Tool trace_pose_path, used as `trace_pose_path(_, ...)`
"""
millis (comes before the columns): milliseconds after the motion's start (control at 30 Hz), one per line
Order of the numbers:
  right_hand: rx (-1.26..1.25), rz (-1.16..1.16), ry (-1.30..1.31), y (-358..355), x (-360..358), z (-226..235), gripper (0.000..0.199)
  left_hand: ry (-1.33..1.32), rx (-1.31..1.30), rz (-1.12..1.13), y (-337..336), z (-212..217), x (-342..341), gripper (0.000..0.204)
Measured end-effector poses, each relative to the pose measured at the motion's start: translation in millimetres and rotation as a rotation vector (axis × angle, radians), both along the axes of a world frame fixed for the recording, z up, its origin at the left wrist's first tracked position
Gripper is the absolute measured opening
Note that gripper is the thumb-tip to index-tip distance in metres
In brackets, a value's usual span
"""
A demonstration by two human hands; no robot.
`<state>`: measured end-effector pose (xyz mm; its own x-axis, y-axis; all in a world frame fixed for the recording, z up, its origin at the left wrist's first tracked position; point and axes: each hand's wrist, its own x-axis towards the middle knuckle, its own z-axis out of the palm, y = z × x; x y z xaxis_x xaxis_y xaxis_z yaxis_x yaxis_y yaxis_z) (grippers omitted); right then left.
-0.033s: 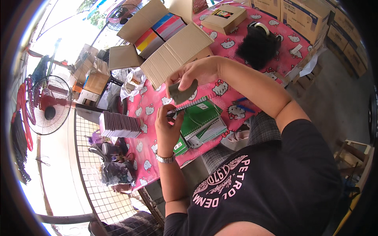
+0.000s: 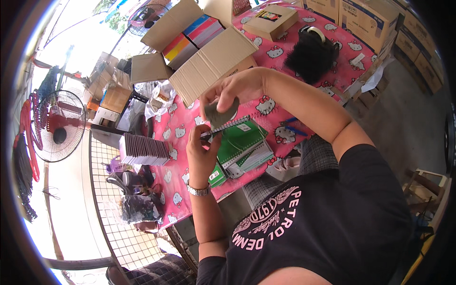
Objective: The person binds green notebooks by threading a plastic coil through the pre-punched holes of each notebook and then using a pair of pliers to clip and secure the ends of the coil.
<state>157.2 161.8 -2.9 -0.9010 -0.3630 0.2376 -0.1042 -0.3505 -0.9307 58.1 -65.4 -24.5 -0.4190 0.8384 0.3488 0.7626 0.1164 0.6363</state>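
My left hand [image 2: 202,148] grips the near-left end of a green notebook [image 2: 237,142], thumb and fingers closed at its punched edge. A spiral wire coil [image 2: 236,123] runs along that edge, and its loose end sticks out past the right corner. Above it, my right hand [image 2: 233,89] pinches a flat, dark grey-green piece [image 2: 222,114] with a curved edge; its material is unclear. The piece is against or just over the coil's left part. More green-covered notebooks [image 2: 256,159] with punched white pages lie underneath.
A pink patterned cloth covers the table. Beyond my hands stands an open carton [image 2: 209,64] of colourful books. A stack of notebooks [image 2: 144,149] sits at left. Blue-handled pliers [image 2: 297,129] and a black furry item [image 2: 311,57] lie right. A fan [image 2: 59,128] stands far left.
The coil's loose end reaches farther right past the notebook's corner. The grey-green piece in my right hand has shifted slightly down toward the coil. My left hand is nearly still.
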Motion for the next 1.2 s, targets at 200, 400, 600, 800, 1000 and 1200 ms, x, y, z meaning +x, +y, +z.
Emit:
trace_pose_path(200, 0.215, -0.084, -0.025, 1, -6, -4, 0.040, -0.033, -0.030, 0.021, -1, 0, -4, 0.028)
trace_pose_path(400, 1.437, -0.726, -0.468, 54, 9, -154, 0.051, -0.135, 0.061, 0.065, 1, -6, -6, 0.019)
trace_pose_path(600, 0.964, -1.706, -0.045, 43, 54, -214, 0.059, -0.304, 0.152, 0.159, -1, -19, 7, 0.017)
trace_pose_path(800, 1.172, -1.389, 0.688, -66, 48, -32, 0.055, -0.239, 0.370, 0.203, 8, -25, 19, 0.015)
trace_pose_path(1000, 1.205, -1.174, 0.575, -69, 11, -46, 0.042, -0.312, 0.328, 0.196, -2, -46, -2, 0.014)
trace_pose_path(1200, 1.189, -1.242, 0.610, -63, 5, -41, 0.016, -0.350, 0.395, 0.130, -3, -46, 6, 0.021)
